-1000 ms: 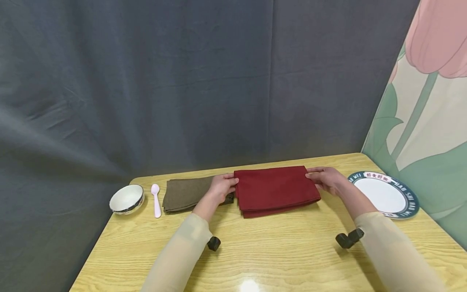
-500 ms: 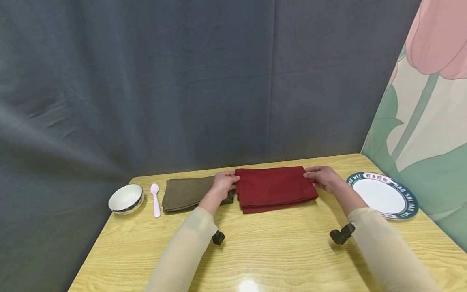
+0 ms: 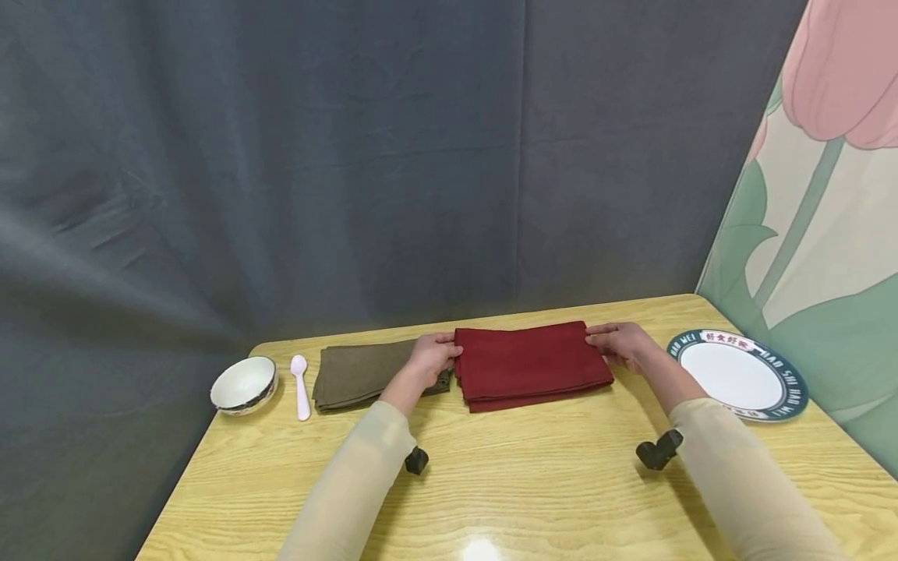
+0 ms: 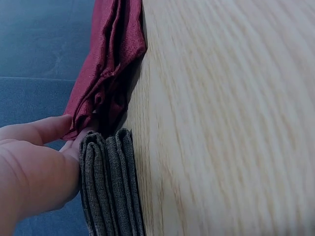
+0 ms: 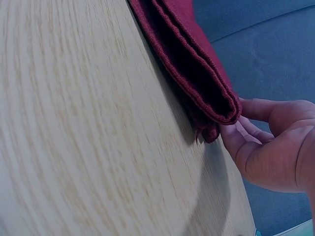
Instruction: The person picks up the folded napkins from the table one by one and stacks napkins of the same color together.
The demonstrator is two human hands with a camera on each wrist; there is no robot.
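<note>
A folded dark red cloth (image 3: 529, 362) lies near the back of the table, its layers stacked. My left hand (image 3: 429, 360) pinches its left end; in the left wrist view the thumb is on top and fingers are underneath. The fingers of that hand (image 4: 42, 169) also lie against the end of a folded brown cloth (image 4: 110, 184). At the opposite end my right hand (image 3: 623, 344) pinches the red cloth between thumb and fingers. In the right wrist view the red cloth's open folds (image 5: 197, 69) face the camera, with a little shadow under its edge.
Left of the brown cloth lie a pink spoon (image 3: 301, 387) and a white bowl (image 3: 243, 385) with a dark patterned rim. A white plate (image 3: 791, 382) with a blue-green lettered border sits on the right. A dark curtain (image 3: 421, 171) hangs behind the wooden table (image 3: 547, 483).
The red cloth's front edge has shifted slightly back, and its right end has moved a little left with my right hand. My left hand has moved slightly right. Both hands keep their grip.
</note>
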